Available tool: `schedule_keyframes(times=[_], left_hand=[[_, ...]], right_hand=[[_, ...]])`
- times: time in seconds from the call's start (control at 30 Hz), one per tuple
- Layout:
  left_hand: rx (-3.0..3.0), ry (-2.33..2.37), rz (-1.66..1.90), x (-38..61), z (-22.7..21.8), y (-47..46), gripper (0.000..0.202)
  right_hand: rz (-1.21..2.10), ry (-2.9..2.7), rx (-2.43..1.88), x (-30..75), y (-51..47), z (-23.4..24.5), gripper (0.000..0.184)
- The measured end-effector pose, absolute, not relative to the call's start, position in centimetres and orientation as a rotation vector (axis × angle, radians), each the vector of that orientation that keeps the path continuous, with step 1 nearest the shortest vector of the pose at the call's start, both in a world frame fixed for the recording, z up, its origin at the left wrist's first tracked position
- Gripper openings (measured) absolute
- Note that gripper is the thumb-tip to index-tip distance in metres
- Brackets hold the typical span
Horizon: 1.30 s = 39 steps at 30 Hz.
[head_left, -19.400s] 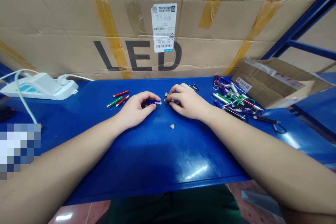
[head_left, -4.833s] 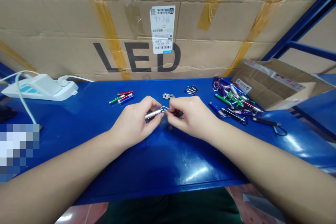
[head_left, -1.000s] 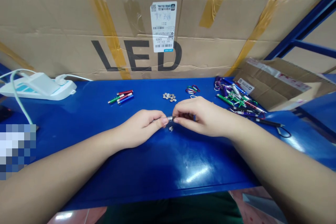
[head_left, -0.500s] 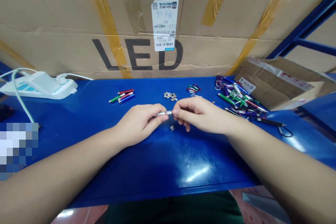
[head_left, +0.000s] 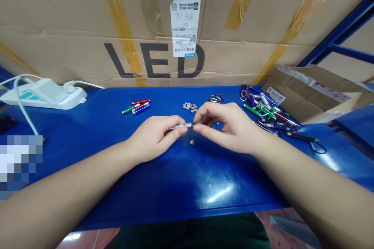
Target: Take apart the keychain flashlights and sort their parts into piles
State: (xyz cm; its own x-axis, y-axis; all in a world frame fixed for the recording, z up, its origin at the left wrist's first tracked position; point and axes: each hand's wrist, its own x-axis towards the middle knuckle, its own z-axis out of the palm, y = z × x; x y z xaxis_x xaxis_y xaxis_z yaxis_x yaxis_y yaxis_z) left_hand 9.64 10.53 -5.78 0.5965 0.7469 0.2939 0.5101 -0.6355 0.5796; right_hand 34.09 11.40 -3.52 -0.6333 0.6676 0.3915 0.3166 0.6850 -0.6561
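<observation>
My left hand grips a small silver keychain flashlight, held level above the blue table. My right hand pinches the flashlight's right end between thumb and forefinger, its other fingers loosely spread. A small silver cap lies on the table just below the two hands. A cluster of button cells sits a little beyond them.
Three finished flashlights, green, red and blue, lie at the left. Coloured carabiner clips and a heap of flashlights lie at the right by an open cardboard box. A white power strip sits far left. A big carton walls the back.
The right hand's lower fingers have lifted and spread while thumb and forefinger stay on the flashlight's end. The left hand and flashlight have barely moved.
</observation>
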Motion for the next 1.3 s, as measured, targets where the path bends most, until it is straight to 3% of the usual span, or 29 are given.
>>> schedule_keyframes(times=[0.1,0.2,0.27,0.5,0.63,0.9,1.3], left_hand=[[2.438,0.997,0.78,9.6,-5.9,10.4,0.028],[2.468,0.987,0.749,9.6,-5.9,10.4,0.024],[2.443,1.027,0.735,9.6,-6.0,10.4,0.023],[2.309,1.056,0.66,9.8,-5.8,10.7,0.033],[2.182,0.994,0.643,10.0,-5.7,10.8,0.044],[1.883,1.026,0.542,9.8,-5.7,11.3,0.057],[1.886,1.009,0.584,9.4,-6.4,11.4,0.048]], right_hand=[[1.204,-1.983,-0.836,33.2,11.2,-4.0,0.028],[1.454,-1.869,-0.829,32.7,11.4,-4.5,0.031],[1.384,-1.913,-0.81,32.8,11.6,-4.6,0.024],[0.573,-2.333,-0.686,33.7,11.8,-4.3,0.007],[0.456,-2.41,-0.615,33.7,11.9,-4.5,0.005],[0.188,-2.484,-0.367,34.1,13.0,-5.0,0.017],[0.528,-2.506,-0.708,34.7,12.6,-3.8,0.004]])
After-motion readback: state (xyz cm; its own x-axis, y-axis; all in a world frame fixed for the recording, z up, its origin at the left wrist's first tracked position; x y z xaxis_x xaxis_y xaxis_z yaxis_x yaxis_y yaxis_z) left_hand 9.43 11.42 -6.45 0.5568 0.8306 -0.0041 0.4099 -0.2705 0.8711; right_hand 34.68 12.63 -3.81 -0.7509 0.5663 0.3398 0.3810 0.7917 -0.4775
